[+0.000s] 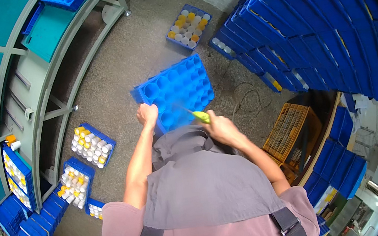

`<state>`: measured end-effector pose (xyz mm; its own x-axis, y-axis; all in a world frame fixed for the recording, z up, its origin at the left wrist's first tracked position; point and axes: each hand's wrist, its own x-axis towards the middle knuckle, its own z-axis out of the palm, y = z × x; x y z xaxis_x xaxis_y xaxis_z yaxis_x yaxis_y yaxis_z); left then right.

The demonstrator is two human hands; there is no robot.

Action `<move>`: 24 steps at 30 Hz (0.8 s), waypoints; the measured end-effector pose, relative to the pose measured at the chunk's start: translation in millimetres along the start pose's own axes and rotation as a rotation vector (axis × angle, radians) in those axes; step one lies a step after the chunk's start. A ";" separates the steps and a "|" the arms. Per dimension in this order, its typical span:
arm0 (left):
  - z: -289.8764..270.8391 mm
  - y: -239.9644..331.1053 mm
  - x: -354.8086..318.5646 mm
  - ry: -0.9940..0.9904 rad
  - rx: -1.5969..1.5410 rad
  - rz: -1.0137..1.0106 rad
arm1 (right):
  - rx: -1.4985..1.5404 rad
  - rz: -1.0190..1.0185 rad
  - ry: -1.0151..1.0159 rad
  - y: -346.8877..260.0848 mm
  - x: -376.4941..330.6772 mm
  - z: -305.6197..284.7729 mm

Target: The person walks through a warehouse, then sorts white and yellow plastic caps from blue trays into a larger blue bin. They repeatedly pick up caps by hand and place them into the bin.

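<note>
Grey apron (203, 188) nearest, over pink shirt. Left hand (148, 114): fingers curled shut on lower-left edge of blue cell tray (178, 90), held tilted above floor (136, 53). Right hand (219, 126): fingers closed on yellow-green nozzle tool (201, 116), tip at tray's lower edge. Filled trays w/ white & yellow bobbins (91, 145) on floor, left. Blue crate stacks (311, 23) right; yellow crate (287, 130) nr right forearm.
</note>
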<state>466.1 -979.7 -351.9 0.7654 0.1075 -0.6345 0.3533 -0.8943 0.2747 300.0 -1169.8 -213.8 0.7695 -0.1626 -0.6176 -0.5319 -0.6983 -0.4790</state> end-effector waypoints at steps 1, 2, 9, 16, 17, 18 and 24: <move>3.4 -4.6 -4.9 0.042 0.008 -0.017 | -0.004 -0.006 0.004 -7.2 2.5 17.2; 4.1 -11.4 -10.2 0.037 -0.001 0.012 | -0.008 -0.054 0.065 -11.1 -0.9 28.6; 3.8 -44.3 -47.0 0.008 -0.054 0.098 | -0.036 0.073 0.133 31.5 -38.9 22.6; 35.4 -66.6 -83.2 0.082 -0.113 0.105 | 0.014 0.243 0.214 122.2 -49.2 -3.0; 42.3 -69.4 -90.6 0.106 -0.116 0.108 | 0.010 0.254 0.238 136.9 -52.7 -6.9; 47.7 -72.6 -97.9 0.089 -0.113 0.113 | 0.007 0.275 0.229 152.3 -57.3 -11.8; 80.8 -88.8 -151.8 0.130 -0.142 0.136 | 0.073 0.308 0.282 222.2 -73.1 -33.5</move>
<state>275.1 -951.7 -338.4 0.8707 0.0539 -0.4889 0.3077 -0.8352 0.4559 137.4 -1336.5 -254.2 0.6317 -0.5476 -0.5487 -0.7681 -0.5379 -0.3475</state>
